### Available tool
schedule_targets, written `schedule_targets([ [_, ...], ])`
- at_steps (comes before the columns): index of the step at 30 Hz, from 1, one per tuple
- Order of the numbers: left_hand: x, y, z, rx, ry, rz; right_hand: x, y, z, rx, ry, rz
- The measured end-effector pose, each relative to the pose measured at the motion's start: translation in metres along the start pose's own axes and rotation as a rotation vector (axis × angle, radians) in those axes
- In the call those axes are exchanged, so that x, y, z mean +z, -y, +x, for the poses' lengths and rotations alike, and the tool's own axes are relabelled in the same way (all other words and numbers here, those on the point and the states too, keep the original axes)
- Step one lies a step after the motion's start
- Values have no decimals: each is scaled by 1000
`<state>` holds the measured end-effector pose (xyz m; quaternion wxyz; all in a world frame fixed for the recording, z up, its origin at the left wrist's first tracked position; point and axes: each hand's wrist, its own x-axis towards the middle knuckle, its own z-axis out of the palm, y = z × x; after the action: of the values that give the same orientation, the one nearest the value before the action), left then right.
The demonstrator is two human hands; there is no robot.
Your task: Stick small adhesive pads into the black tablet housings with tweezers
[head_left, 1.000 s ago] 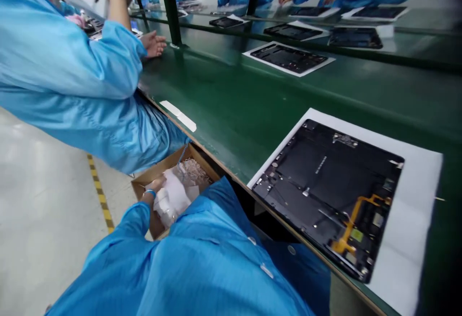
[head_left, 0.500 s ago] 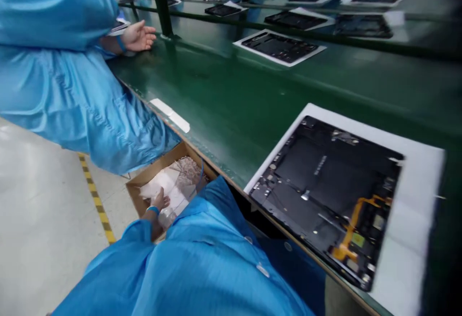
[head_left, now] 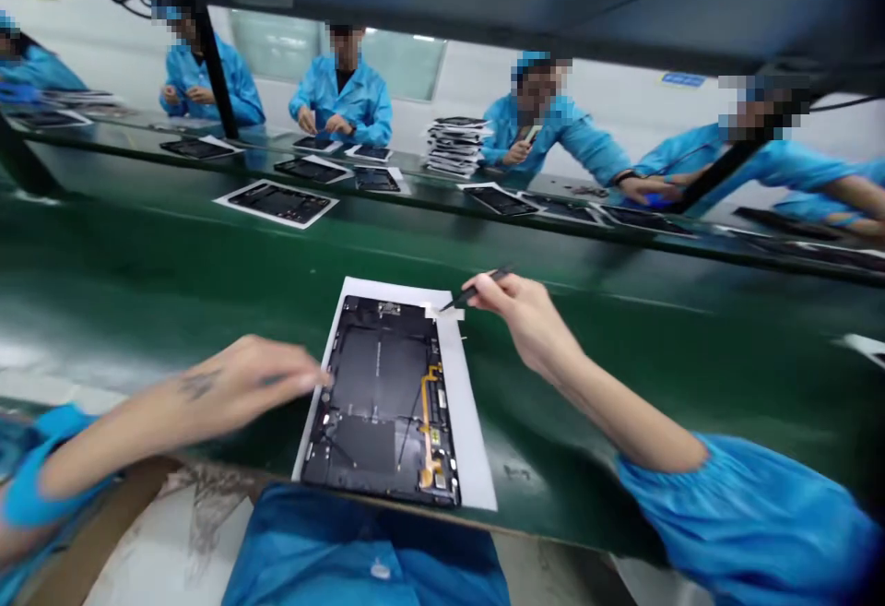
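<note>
An opened black tablet (head_left: 359, 375), with an orange flex cable (head_left: 427, 421) along its right side, lies on a sheet of white paper (head_left: 474, 468) in front of me. My right hand (head_left: 512, 306) is closed round slim black tweezers (head_left: 477, 288). Their tip meets a small white strip (head_left: 446, 313) at the tablet's far right corner. At the tablet's left edge is my left hand (head_left: 255, 385), palm down, its fingers stretched out and slightly blurred. I see nothing held in it, and I cannot tell if the fingertips press on the tablet.
A cardboard box (head_left: 103, 514) with white paper and scraps stands below the bench edge at left. Another opened tablet (head_left: 277, 203) lies farther back on the green bench (head_left: 587, 283). Several co-workers sit beyond, near a stack of tablets (head_left: 456, 147). Dark posts and a shelf frame the view.
My view has swung up and right from the box to the tablet. My left hand has left the box for the tablet's left edge. My right hand has come into view with tweezers.
</note>
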<state>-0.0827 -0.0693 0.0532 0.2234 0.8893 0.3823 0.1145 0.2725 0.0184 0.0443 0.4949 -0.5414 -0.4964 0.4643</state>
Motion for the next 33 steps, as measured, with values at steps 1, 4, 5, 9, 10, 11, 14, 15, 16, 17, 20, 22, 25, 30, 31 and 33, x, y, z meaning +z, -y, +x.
schedule_targets([
  [1, -7, 9, 35, 45, -92, 60, 6, -2, 9, 1, 5, 8],
  [4, -3, 45, 121, 151, -116, 326, 19, -11, 33, 51, -1, 42],
  [5, 3, 56, 140, 149, -92, 353, 23, -13, 37, 76, -1, 56],
  [9, 27, 80, 170, 159, -59, 341, 30, -22, 41, 145, 21, 108],
  [10, 31, 82, 169, 167, -65, 333, 31, -24, 40, 150, 25, 106],
  [11, 34, 82, 167, 172, -76, 325, 32, -28, 38, 152, 29, 95],
  [14, 37, 82, 160, 209, -143, 296, 34, -38, 35, 162, 34, 46],
  [15, 38, 81, 159, 244, -173, 284, 35, -41, 36, 173, 31, 41],
  [16, 38, 81, 159, 287, -203, 271, 35, -43, 36, 187, 28, 44],
  [17, 38, 80, 159, 332, -227, 260, 35, -45, 37, 205, 26, 52],
  [20, 39, 80, 160, 415, -245, 251, 36, -46, 39, 237, 21, 88],
  [22, 40, 81, 161, 414, -240, 267, 37, -45, 40, 243, 18, 100],
  [25, 43, 83, 163, 421, -229, 277, 38, -42, 40, 249, 15, 105],
  [30, 44, 83, 166, 445, -260, 284, 39, -40, 41, 258, 8, 100],
  [31, 43, 82, 166, 440, -241, 298, 39, -40, 41, 256, 8, 96],
  [33, 41, 81, 167, 441, -233, 311, 38, -41, 41, 252, 12, 94],
])
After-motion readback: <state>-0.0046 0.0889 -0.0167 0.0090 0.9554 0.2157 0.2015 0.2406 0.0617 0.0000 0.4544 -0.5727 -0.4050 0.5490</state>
